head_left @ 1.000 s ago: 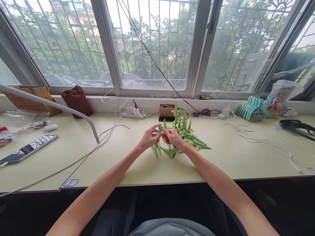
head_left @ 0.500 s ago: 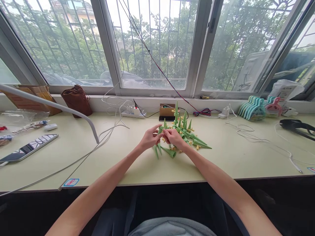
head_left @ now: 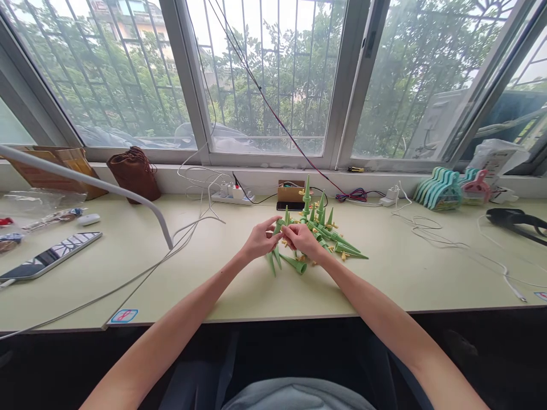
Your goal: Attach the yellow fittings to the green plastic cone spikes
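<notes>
Spike (head_left: 278, 225): held above the desk (head_left: 384, 279); probably light, stiff, slick plastic, best gripped at its wide end.
Left hand (head_left: 260, 239): fingers closed round the spike.
Right hand (head_left: 300, 237): pinched at that end; anything inside is hidden.
Pile (head_left: 331, 234): green spikes crowding the right hand.
Phone (head_left: 290, 206): beyond.

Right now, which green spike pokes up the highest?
The upright spike just right of the brown box, beyond the right hand. Its tip shows higher in the picture than all the others.
</notes>
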Demonstrator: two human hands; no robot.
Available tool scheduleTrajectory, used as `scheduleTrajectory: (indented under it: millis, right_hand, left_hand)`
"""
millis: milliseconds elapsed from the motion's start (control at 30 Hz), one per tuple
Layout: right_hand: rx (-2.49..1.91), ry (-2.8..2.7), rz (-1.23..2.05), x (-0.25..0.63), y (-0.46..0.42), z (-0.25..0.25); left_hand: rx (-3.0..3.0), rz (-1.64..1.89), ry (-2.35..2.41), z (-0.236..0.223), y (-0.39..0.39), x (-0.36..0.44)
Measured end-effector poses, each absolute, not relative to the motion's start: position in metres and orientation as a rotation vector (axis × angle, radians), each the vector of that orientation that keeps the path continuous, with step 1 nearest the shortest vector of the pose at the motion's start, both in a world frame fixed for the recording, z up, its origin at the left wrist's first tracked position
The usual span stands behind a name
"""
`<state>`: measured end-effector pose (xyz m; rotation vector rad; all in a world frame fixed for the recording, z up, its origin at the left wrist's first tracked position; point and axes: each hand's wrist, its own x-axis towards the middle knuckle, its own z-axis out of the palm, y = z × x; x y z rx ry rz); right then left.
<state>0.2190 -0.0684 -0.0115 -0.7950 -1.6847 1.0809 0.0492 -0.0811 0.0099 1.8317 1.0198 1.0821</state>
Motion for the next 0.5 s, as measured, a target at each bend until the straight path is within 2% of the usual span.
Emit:
scheduleTrajectory:
  millis: [500]
  right_hand:
    - [-0.761,-1.598,1.145,0.2193,-0.0715,-0.0023]
  left_hand:
    - [1.8,1.009,0.978,0.0182,-0.0861,0.0475]
